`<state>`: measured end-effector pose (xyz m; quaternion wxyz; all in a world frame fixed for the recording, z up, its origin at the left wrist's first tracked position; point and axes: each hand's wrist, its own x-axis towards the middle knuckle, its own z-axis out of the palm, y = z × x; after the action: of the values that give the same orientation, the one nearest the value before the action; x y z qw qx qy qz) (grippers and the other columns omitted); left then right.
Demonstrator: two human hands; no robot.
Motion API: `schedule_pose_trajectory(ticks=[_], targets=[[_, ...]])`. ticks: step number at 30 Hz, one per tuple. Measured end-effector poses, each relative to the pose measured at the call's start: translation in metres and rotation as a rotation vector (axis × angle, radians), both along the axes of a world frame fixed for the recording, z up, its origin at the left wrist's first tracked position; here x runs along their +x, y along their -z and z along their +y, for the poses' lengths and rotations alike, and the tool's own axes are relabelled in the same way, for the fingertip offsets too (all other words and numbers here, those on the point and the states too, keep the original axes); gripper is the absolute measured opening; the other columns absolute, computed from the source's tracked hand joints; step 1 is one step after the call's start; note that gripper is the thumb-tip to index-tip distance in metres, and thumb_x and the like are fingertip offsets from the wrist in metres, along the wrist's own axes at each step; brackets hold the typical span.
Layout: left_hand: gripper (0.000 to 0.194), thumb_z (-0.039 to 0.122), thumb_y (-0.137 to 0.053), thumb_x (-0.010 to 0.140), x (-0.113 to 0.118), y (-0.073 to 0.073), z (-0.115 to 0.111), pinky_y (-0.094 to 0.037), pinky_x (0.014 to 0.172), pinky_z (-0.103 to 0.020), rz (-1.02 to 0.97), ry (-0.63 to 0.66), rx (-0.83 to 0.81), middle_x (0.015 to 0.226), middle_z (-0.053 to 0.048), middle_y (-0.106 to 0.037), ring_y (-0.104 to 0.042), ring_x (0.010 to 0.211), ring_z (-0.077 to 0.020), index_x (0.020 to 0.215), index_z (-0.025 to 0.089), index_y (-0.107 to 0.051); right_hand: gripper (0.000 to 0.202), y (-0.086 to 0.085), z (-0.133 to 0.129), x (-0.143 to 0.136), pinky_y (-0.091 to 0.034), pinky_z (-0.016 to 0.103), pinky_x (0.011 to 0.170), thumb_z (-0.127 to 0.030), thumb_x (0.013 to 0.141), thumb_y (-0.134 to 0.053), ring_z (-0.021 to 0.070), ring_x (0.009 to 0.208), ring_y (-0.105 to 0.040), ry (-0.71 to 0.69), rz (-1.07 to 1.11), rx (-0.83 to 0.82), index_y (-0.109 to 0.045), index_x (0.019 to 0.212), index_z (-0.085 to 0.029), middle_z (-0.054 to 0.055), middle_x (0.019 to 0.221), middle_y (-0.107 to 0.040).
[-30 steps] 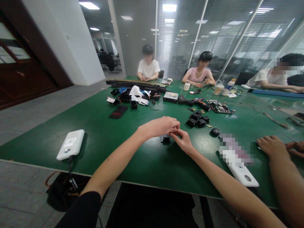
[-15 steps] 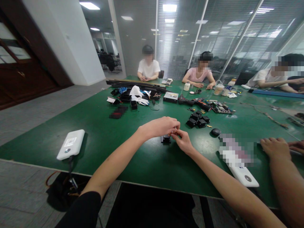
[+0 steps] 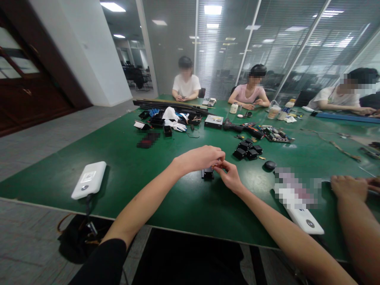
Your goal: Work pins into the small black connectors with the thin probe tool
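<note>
My left hand (image 3: 206,157) arches over a small black box-like part (image 3: 207,173) on the green table (image 3: 166,198), its fingertips pinched together and pointing right. From the right, my right hand (image 3: 229,175) meets it, thumb and forefinger closed at the same spot. Something tiny and shiny shows between the fingertips, too small to name. The left hand partly covers the black part, which lies just below the fingers. Several similar black boxes (image 3: 247,149) sit in a cluster up and to the right, near a round black object (image 3: 270,165).
White power banks (image 3: 89,180) lie left and right. Farther back are a cordless drill (image 3: 242,126), a circuit board (image 3: 276,134), a metal drive box (image 3: 213,121) and white gloves (image 3: 178,126). A co-worker's hand (image 3: 348,187) rests at right; other people sit across the table.
My hands stay almost in place, with only slight finger movement. At right, the nearby co-worker's hand has shifted slightly right and down.
</note>
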<state>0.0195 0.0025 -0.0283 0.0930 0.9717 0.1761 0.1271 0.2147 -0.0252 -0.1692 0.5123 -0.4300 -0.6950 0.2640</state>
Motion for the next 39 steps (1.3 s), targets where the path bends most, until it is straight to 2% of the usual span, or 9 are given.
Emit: schedule_pose_trajectory(ticks=[5,8,11,14,20,25,28,32,39], targets=[[0.02,0.024,-0.05,0.101,0.0,0.001,0.001,-0.045,0.08,-0.03,0.011,-0.007,-0.005,0.104,-0.008,-0.069,-0.065,0.095,-0.0196,0.106,0.016,-0.068,0.017,-0.003,-0.003,0.001,-0.052,0.035,0.078,-0.034,0.094,-0.063,0.0221,0.082,-0.066,-0.051,-0.044,0.001,-0.073,0.095,-0.02,0.006,0.091,-0.074],[0.02,0.024,-0.05,0.101,0.0,0.001,0.001,-0.045,0.08,-0.03,0.013,-0.016,0.0,0.104,-0.008,-0.069,-0.065,0.096,-0.0199,0.106,0.016,-0.068,0.019,-0.005,-0.004,0.0,-0.052,0.033,0.074,-0.039,0.093,-0.066,0.0209,0.078,-0.063,-0.045,-0.047,0.006,-0.071,0.097,-0.02,0.005,0.087,-0.071],[0.019,0.023,-0.051,0.101,0.0,0.0,0.0,-0.044,0.081,-0.029,0.012,-0.033,0.007,0.104,-0.008,-0.069,-0.065,0.096,-0.0197,0.107,0.016,-0.068,0.022,-0.004,-0.002,-0.001,-0.05,0.031,0.066,-0.041,0.087,-0.075,0.0182,0.069,-0.058,0.005,-0.004,0.013,-0.067,0.088,-0.021,0.002,0.076,-0.064],[0.019,0.023,-0.051,0.101,0.0,-0.001,0.0,-0.044,0.081,-0.029,0.018,-0.027,0.009,0.105,-0.007,-0.069,-0.065,0.096,-0.0195,0.106,0.016,-0.068,0.023,-0.001,0.001,-0.001,-0.049,0.031,0.066,-0.041,0.085,-0.077,0.0178,0.068,-0.057,0.034,0.019,0.018,-0.066,0.083,-0.021,0.001,0.074,-0.063],[0.021,0.025,-0.049,0.102,0.001,-0.001,0.0,-0.044,0.081,-0.029,0.033,-0.011,0.014,0.105,-0.007,-0.069,-0.065,0.096,-0.0195,0.106,0.016,-0.067,0.019,-0.004,-0.001,-0.002,-0.051,0.034,0.072,-0.039,0.089,-0.07,0.0218,0.076,-0.064,-0.006,0.014,0.0,-0.072,0.088,-0.02,0.005,0.082,-0.071],[0.02,0.025,-0.05,0.102,0.001,0.0,-0.001,-0.044,0.08,-0.029,0.024,-0.01,0.011,0.104,-0.008,-0.07,-0.065,0.095,-0.02,0.105,0.016,-0.068,0.022,-0.009,-0.006,-0.002,-0.05,0.033,0.071,-0.039,0.095,-0.063,0.0206,0.074,-0.062,-0.044,-0.033,0.001,-0.075,0.094,-0.02,0.005,0.084,-0.071],[0.019,0.024,-0.05,0.101,0.001,0.001,0.0,-0.045,0.08,-0.029,0.032,-0.027,0.024,0.104,-0.008,-0.069,-0.065,0.096,-0.0201,0.105,0.016,-0.067,0.02,-0.007,-0.005,-0.002,-0.049,0.031,0.069,-0.04,0.091,-0.069,0.0193,0.073,-0.059,-0.025,-0.02,0.014,-0.072,0.096,-0.021,0.003,0.082,-0.067],[0.017,0.023,-0.051,0.101,0.001,0.0,0.0,-0.045,0.082,-0.029,0.051,-0.041,0.038,0.104,-0.007,-0.069,-0.065,0.097,-0.0198,0.106,0.016,-0.066,0.023,-0.001,-0.001,-0.002,-0.046,0.029,0.064,-0.04,0.085,-0.077,0.0165,0.067,-0.054,0.038,0.009,0.026,-0.065,0.084,-0.02,0.0,0.074,-0.062],[0.02,0.025,-0.049,0.102,0.001,0.0,-0.001,-0.044,0.08,-0.029,0.06,-0.037,0.04,0.105,-0.007,-0.07,-0.065,0.095,-0.0192,0.106,0.016,-0.067,0.016,0.002,0.001,0.0,-0.05,0.032,0.072,-0.036,0.091,-0.069,0.0203,0.077,-0.062,0.003,0.009,0.025,-0.069,0.09,-0.02,0.004,0.083,-0.069]])
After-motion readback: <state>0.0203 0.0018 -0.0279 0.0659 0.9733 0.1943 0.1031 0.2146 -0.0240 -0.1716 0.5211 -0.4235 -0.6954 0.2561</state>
